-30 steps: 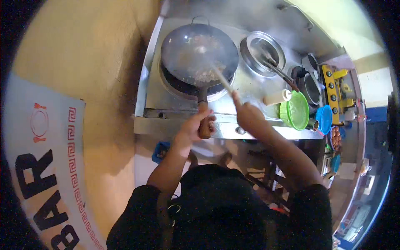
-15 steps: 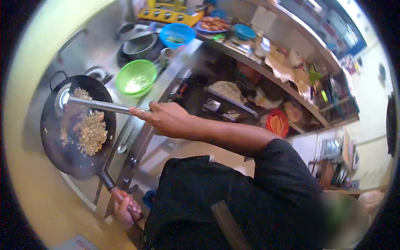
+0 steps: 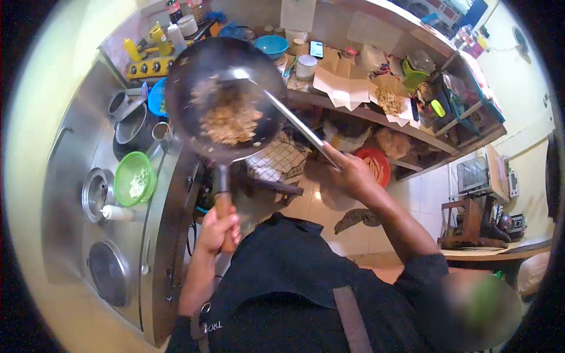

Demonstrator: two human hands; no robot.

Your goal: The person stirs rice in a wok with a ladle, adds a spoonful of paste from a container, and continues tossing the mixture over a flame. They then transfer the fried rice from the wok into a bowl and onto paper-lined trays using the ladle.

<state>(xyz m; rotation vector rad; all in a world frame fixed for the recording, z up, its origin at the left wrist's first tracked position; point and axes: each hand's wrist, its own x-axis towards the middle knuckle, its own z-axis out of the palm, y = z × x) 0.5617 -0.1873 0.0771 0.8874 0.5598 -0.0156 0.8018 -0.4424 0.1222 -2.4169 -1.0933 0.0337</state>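
Observation:
My left hand (image 3: 218, 232) is closed round the wooden handle of a dark wok (image 3: 182, 117), which is lifted off the stove and held in front of me. Browned, grainy food that looks like fried rice (image 3: 231, 122) lies in the wok, mostly toward the handle side. With my right hand (image 3: 350, 169) I grip the end of a long metal ladle (image 3: 294, 122). Its head rests inside the wok, beyond the food, and shines under the light.
On the steel stove counter (image 3: 67, 203) at left are a green bowl (image 3: 122, 182), a white squeeze bottle (image 3: 118, 213) and a pot (image 3: 130, 123). Brown paper (image 3: 338, 82) lies on the back shelf counter. A red basket (image 3: 379, 167) stands below it.
The wok has come up off the stove and swung right, carried by my left hand. My right hand has moved right with the ladle, and the view has turned toward the back counter.

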